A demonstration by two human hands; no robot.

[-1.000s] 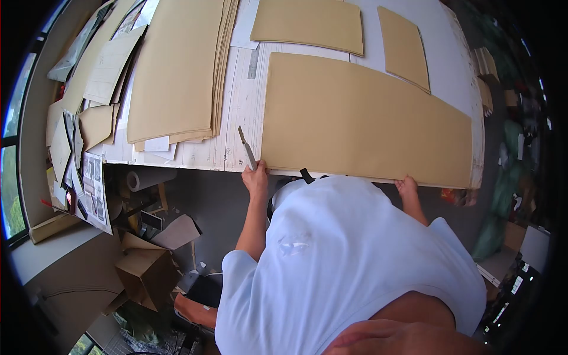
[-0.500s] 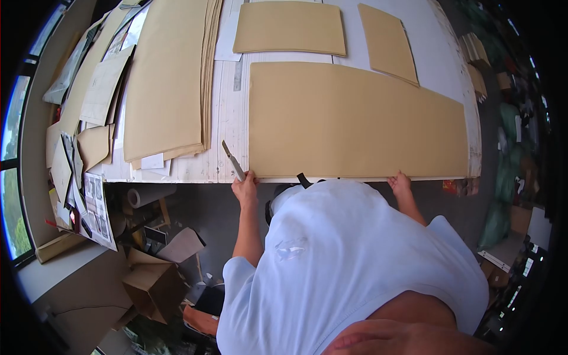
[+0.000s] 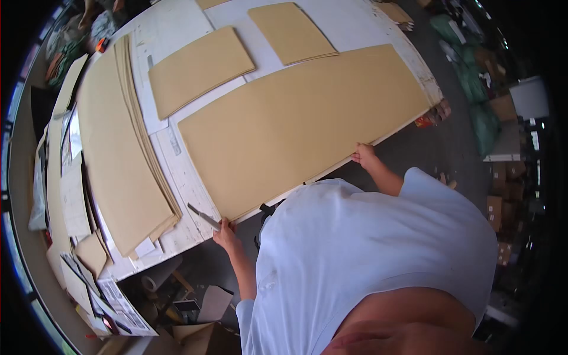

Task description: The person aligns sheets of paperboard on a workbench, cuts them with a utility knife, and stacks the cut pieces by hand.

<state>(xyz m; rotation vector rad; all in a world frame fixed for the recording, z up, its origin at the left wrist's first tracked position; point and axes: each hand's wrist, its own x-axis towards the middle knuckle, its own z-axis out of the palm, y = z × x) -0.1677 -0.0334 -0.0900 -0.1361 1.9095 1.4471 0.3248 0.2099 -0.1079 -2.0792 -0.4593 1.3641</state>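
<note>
A large tan sheet (image 3: 302,124) lies flat along the front edge of the white table (image 3: 184,238). At its near left corner, my left hand (image 3: 225,232) is closed round a utility knife (image 3: 204,216), whose blade points away up and left. My right hand (image 3: 364,155) touches the sheet's front edge farther right, its fingers closed on the edge. Behind the large sheet lie two smaller tan pieces, one to the left (image 3: 201,70) and another to the right (image 3: 293,32).
A stack of long tan sheets (image 3: 118,154) covers the table's left part, with offcuts (image 3: 74,195) beyond it. An orange tape measure (image 3: 102,45) lies at the far left. Under the table are a white roll (image 3: 149,284) and a cardboard box (image 3: 204,338). Green bags (image 3: 485,127) stand at right.
The whole view has turned, so the table and sheets now appear slanted. Both hands remain at the large sheet's front edge, and the knife is still in my left hand.
</note>
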